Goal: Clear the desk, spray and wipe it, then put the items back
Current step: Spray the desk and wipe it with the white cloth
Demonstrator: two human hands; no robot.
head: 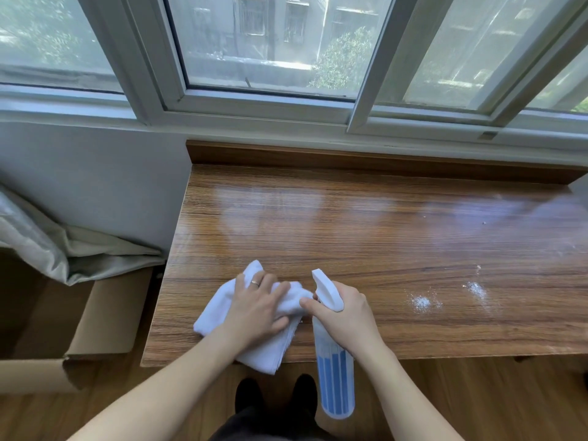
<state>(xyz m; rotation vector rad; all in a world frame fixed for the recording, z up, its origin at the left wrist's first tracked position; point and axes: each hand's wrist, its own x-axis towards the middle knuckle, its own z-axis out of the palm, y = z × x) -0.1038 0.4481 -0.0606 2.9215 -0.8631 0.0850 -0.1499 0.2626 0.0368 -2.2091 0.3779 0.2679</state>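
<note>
At the desk's (381, 224) front edge, the left hand (257, 308) pressed flat on the soft, limp cloth (219, 308); the right hand (345, 308) gripped the light bottle's (335, 377) neck.

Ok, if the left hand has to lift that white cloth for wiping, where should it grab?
Probably the bunched far-right part of the white cloth, from above: the left hand already rests there and folds offer purchase. The near corner overhangs the desk edge.

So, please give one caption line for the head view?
Left hand presses white cloth on wooden desk; right hand grips spray bottle.
</note>
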